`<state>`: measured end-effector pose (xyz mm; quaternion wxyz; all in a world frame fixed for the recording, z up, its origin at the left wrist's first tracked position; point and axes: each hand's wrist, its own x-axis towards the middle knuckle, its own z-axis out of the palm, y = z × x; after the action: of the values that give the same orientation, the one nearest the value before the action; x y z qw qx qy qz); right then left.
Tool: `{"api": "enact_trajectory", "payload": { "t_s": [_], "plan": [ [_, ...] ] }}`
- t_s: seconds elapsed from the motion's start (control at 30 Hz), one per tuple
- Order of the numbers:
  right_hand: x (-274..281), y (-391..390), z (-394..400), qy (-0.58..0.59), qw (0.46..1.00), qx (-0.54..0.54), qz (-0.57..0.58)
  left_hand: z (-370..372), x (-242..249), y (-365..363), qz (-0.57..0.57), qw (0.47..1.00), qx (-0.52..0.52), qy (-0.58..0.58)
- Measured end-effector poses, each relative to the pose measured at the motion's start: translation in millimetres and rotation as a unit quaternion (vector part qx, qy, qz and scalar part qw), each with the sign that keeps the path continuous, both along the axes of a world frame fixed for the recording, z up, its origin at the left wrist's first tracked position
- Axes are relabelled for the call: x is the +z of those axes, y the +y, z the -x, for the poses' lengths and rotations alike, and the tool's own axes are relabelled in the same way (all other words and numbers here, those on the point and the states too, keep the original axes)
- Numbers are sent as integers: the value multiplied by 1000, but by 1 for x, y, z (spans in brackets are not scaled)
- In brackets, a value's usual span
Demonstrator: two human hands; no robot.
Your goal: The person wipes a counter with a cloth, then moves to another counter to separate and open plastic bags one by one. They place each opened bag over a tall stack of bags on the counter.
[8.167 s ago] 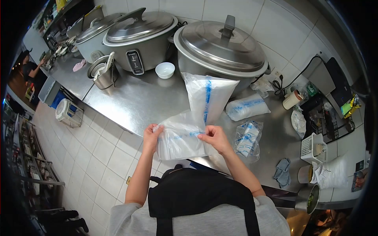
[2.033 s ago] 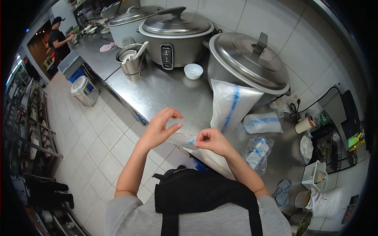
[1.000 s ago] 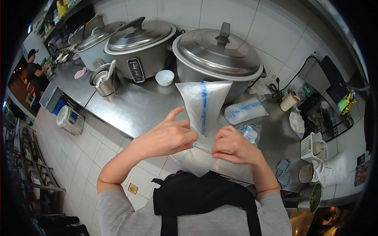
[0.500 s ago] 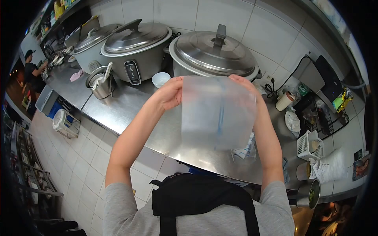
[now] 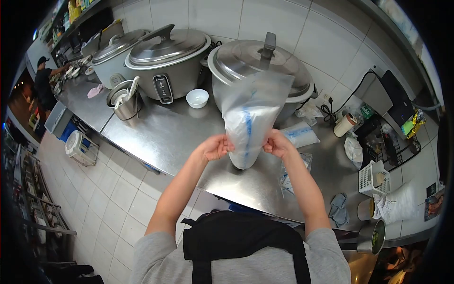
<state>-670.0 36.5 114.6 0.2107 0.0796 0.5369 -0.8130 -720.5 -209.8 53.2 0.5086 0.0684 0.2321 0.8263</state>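
A translucent plastic bag [image 5: 249, 125] with a blue printed stripe stands upright over the steel counter, its lower part bulging with something white I cannot make out. My left hand [image 5: 218, 147] pinches the bag's left side. On the opposite side, my right hand [image 5: 278, 143] has its fingers closed on the plastic. The bag's upper end is loose and leans right, in front of the large pot [image 5: 257, 59]. Behind my right hand lies a second filled bag [image 5: 301, 134] with blue print. Crumpled plastic packaging [image 5: 295, 173] is partly covered by my right forearm.
Two rice cookers [image 5: 170, 61] [image 5: 113, 54] line the wall at left. A white bowl [image 5: 197, 98] and a steel pot with utensils [image 5: 124, 102] stand on the counter [image 5: 151, 128]. At right are a white basket [image 5: 373, 177] and a blue-grey cloth [image 5: 338, 209]. Another person [image 5: 45, 83] stands far left.
Both hands have come down and nearer to me. The bag, earlier held up flat and blurred, now stands upright with its white-filled lower part visible. The second bag has come into view.
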Motion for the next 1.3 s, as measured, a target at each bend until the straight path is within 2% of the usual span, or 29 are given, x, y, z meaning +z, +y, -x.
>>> {"api": "enact_trajectory", "payload": {
  "t_s": [0.1,0.13,0.17,0.23,0.27,0.33,0.37,0.43,0.47,0.53,0.57,0.63,0.73,0.83,0.97,1.07,1.13,1.17,1.23,1.3],
  "plan": [
    [-20,4,-1,-9,1000,11,13,-3,-18,1,97,994,40,33],
    [-24,5,-1,2,999,20,-37,-2,-25,2,143,987,56,54],
    [-22,6,1,15,996,28,-88,-3,-20,1,141,987,56,57],
    [-6,3,5,30,995,28,-90,-7,1,-4,181,970,99,127],
    [-1,2,6,39,995,30,-90,-8,11,-2,181,970,98,127],
    [3,4,19,41,994,34,-100,-4,31,8,343,887,152,269],
    [5,5,25,42,992,40,-110,-2,39,13,343,888,151,268],
    [19,-1,34,32,990,59,-125,6,52,25,389,826,174,368],
    [23,-5,38,21,987,78,-139,10,53,34,388,827,174,367],
    [19,-14,51,33,986,59,-155,18,50,47,272,875,203,345],
    [20,-20,53,46,983,41,-170,24,48,47,272,876,204,343],
    [22,-26,51,53,983,32,-173,37,45,44,213,943,99,236],
    [30,-34,43,55,981,-1,-188,34,49,41,145,964,82,209],
    [27,-36,40,32,983,-19,-180,48,25,40,112,982,38,146],
    [22,-34,40,19,983,5,-185,49,15,45,100,992,24,73],
    [13,-34,44,21,989,-6,-146,50,3,45,118,991,66,22],
    [-2,-32,46,15,984,11,-176,60,-24,31,42,998,14,-49],
    [-7,-31,48,14,978,27,-206,55,-25,28,43,998,13,-48],
    [-21,-23,38,-6,982,38,-186,32,-27,20,129,979,52,-152],
    [-40,-16,34,-24,984,52,-167,10,-18,15,112,975,76,-178]
  ]
}}
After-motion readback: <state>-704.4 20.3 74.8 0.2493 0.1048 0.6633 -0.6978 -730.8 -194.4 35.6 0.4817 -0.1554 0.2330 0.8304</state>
